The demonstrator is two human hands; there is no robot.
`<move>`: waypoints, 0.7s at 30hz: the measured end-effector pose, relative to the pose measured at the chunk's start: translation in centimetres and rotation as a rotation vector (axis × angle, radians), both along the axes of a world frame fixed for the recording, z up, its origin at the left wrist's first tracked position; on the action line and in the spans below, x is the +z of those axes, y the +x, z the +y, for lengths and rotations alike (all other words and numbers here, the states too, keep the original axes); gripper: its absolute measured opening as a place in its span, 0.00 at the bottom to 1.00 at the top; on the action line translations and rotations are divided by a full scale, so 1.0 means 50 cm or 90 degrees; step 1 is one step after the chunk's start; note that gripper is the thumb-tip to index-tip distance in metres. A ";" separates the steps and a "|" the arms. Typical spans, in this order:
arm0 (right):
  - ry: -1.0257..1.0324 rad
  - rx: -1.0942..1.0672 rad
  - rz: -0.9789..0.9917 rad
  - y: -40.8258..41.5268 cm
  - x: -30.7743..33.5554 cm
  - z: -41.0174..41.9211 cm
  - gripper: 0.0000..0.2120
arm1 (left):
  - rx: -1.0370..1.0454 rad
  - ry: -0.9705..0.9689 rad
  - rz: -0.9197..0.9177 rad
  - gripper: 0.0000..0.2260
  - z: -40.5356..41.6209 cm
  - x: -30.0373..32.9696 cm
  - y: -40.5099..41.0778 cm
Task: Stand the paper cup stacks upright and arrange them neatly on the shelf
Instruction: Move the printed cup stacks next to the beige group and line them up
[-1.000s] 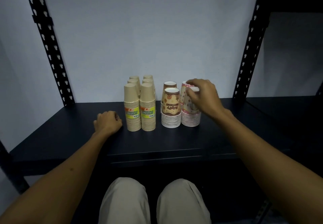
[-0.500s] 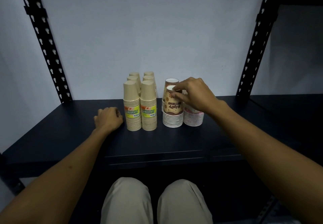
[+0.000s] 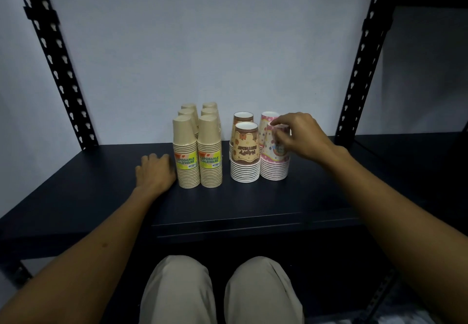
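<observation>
On the dark shelf [image 3: 253,202] several tan cup stacks [image 3: 186,156] stand upright in two rows, rims down. To their right stand two brown patterned stacks [image 3: 245,154], one behind the other. Further right are two pink patterned stacks: my right hand [image 3: 301,136] pinches the top of the front pink stack [image 3: 272,164] with curled fingers, and the back pink stack [image 3: 269,116] shows behind it. My left hand [image 3: 154,171] rests on the shelf as a loose fist, right beside the front left tan stack, holding nothing.
Black perforated uprights [image 3: 58,65] [image 3: 362,65] frame the shelf at left and right against a pale wall. Another dark shelf [image 3: 415,151] adjoins on the right. My knees [image 3: 220,290] are below the front edge.
My right hand has moved right, from the top of the front brown stack to the top of the front pink stack. My left hand has stayed in place.
</observation>
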State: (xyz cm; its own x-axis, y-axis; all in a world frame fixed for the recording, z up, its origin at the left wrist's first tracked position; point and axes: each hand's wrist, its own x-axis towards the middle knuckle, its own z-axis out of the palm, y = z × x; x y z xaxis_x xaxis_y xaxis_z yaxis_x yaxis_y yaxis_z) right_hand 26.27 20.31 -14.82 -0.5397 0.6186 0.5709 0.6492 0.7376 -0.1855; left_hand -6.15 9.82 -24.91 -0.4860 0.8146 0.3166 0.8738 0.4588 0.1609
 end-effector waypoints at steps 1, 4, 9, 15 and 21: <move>0.000 0.003 0.004 -0.002 -0.003 -0.002 0.14 | 0.001 -0.001 -0.002 0.14 -0.001 0.000 0.000; 0.000 0.005 0.017 -0.006 -0.008 -0.005 0.13 | 0.000 0.001 -0.003 0.14 -0.002 0.000 0.001; -0.013 0.025 0.058 -0.001 -0.002 -0.005 0.13 | -0.003 -0.024 -0.004 0.15 0.000 0.004 -0.002; -0.003 0.017 0.075 -0.032 0.059 0.028 0.15 | -0.010 -0.053 -0.019 0.15 0.021 0.013 -0.016; -0.086 0.088 -0.133 -0.117 0.128 0.082 0.14 | -0.021 -0.037 -0.043 0.10 0.038 0.015 -0.036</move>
State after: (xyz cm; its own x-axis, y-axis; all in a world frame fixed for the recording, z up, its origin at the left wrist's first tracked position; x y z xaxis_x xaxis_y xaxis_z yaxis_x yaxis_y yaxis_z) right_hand 20.44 24.39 -8.41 -0.7213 0.5946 0.3553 0.5794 0.7990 -0.1610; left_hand -7.97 11.74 -24.16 -0.4774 0.8465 0.2357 0.8766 0.4406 0.1935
